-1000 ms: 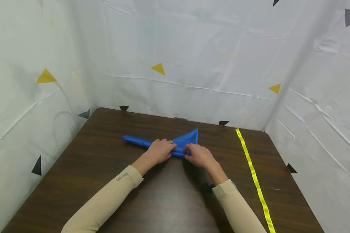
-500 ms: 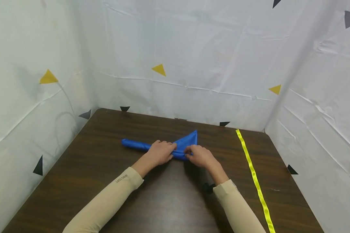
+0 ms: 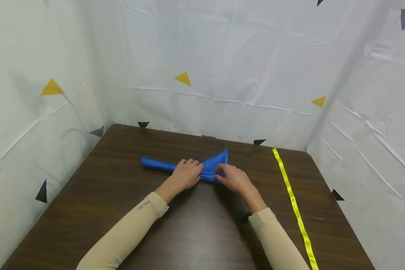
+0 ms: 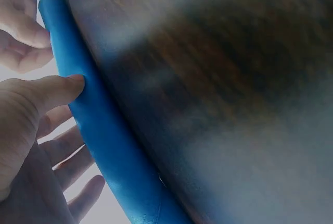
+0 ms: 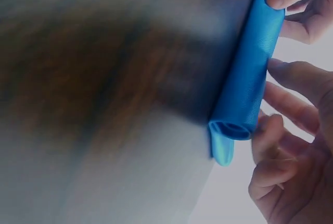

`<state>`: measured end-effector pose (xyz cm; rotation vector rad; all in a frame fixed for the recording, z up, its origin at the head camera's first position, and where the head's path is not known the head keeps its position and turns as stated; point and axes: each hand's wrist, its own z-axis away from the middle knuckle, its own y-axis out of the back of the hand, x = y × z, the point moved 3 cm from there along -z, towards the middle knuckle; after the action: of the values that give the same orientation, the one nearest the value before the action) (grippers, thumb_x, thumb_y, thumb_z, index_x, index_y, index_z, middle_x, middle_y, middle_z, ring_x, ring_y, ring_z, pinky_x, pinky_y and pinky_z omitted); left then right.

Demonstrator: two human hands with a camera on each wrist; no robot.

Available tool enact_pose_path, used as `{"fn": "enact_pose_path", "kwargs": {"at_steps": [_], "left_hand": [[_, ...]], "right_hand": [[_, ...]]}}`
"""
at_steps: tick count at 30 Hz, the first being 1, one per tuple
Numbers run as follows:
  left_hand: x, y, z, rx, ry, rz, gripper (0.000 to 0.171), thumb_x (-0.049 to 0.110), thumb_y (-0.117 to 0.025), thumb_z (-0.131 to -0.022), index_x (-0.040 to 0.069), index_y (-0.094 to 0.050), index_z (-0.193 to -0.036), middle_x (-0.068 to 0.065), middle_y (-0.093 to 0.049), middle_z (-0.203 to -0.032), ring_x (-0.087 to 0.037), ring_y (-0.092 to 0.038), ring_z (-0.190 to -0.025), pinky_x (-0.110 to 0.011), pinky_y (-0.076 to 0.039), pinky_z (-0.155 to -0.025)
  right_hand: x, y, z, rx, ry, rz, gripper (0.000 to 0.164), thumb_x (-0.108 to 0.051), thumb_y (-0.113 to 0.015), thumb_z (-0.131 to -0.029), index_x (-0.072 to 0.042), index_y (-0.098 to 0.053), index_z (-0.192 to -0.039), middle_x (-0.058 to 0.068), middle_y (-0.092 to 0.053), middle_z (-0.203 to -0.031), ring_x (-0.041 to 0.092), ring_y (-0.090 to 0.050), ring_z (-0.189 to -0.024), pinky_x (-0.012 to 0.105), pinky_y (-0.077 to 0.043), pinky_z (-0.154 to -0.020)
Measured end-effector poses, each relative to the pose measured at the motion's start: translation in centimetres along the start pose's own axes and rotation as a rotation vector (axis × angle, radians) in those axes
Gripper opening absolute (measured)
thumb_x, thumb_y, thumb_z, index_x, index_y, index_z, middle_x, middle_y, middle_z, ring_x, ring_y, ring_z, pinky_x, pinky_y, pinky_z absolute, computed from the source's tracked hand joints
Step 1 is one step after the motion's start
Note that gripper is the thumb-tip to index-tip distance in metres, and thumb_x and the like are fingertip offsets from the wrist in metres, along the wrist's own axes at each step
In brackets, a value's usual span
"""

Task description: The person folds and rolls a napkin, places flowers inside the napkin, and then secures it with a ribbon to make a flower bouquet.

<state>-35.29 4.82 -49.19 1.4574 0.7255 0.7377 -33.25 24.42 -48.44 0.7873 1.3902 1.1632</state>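
A shiny blue cloth (image 3: 215,162) lies partly rolled across the far middle of the table. Its rolled strip (image 3: 156,164) reaches left, and a flat pointed corner spreads beyond the roll. My left hand (image 3: 186,174) grips the roll near its middle; in the left wrist view the left thumb (image 4: 67,88) presses on it with fingers behind. My right hand (image 3: 234,178) is at the roll's right end, thumb and index finger parted over the cloth. In the right wrist view the right thumb (image 5: 291,73) touches the roll's edge beside its coiled open end (image 5: 231,130).
The dark wood-grain table (image 3: 189,232) is walled by white sheeting (image 3: 222,56) at the back and sides. A long yellow ribbon (image 3: 293,204) runs along the table's right side. Yellow and black triangles mark the sheeting.
My right thumb and index finger have spread apart at the roll's right end. The left hand stays on the roll, and the cloth has shifted only slightly.
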Motion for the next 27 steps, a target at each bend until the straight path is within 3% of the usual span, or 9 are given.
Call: {"fn": "enact_pose_path", "kwargs": {"at_steps": [6, 12, 19, 27], "left_hand": [[-0.2, 0.2, 0.0, 0.014, 0.012, -0.007, 0.032, 0.036, -0.067, -0.108, 0.018, -0.067, -0.134, -0.007, -0.064, -0.143, -0.028, -0.056, -0.137, -0.052, -0.046, -0.117], [0.1, 0.3, -0.1, 0.019, 0.013, 0.003, 0.031, 0.035, -0.065, -0.109, 0.017, -0.068, -0.134, -0.009, -0.062, -0.147, -0.029, -0.055, -0.139, -0.052, -0.045, -0.117], [0.0, 0.0, 0.3, 0.016, 0.004, -0.004, 0.045, 0.041, -0.067, -0.107, 0.020, -0.059, -0.147, -0.007, -0.063, -0.147, -0.029, -0.058, -0.137, -0.053, -0.045, -0.117], [0.3, 0.4, 1.1, 0.024, -0.007, 0.030, 0.036, 0.038, -0.071, -0.105, 0.021, -0.063, -0.137, -0.005, -0.070, -0.138, -0.030, -0.066, -0.127, -0.054, -0.051, -0.110]], "right_hand": [[-0.1, -0.1, 0.4, 0.052, 0.055, 0.019, 0.030, -0.038, -0.077, -0.100, -0.021, -0.075, -0.125, 0.007, -0.071, -0.138, 0.031, -0.072, -0.121, 0.057, -0.059, -0.097], [-0.3, -0.7, 0.4, 0.050, 0.063, 0.064, 0.031, -0.033, -0.081, -0.098, -0.019, -0.074, -0.125, 0.003, -0.075, -0.129, 0.029, -0.073, -0.117, 0.055, -0.059, -0.097], [-0.8, -0.8, 0.4, 0.036, 0.043, 0.080, 0.031, -0.031, -0.080, -0.099, -0.017, -0.074, -0.126, 0.004, -0.077, -0.125, 0.027, -0.074, -0.113, 0.053, -0.060, -0.096], [-1.1, -0.3, 0.8, 0.016, 0.066, 0.087, 0.025, -0.028, -0.076, -0.102, -0.017, -0.078, -0.125, 0.005, -0.079, -0.123, 0.028, -0.074, -0.114, 0.054, -0.060, -0.097]]}}
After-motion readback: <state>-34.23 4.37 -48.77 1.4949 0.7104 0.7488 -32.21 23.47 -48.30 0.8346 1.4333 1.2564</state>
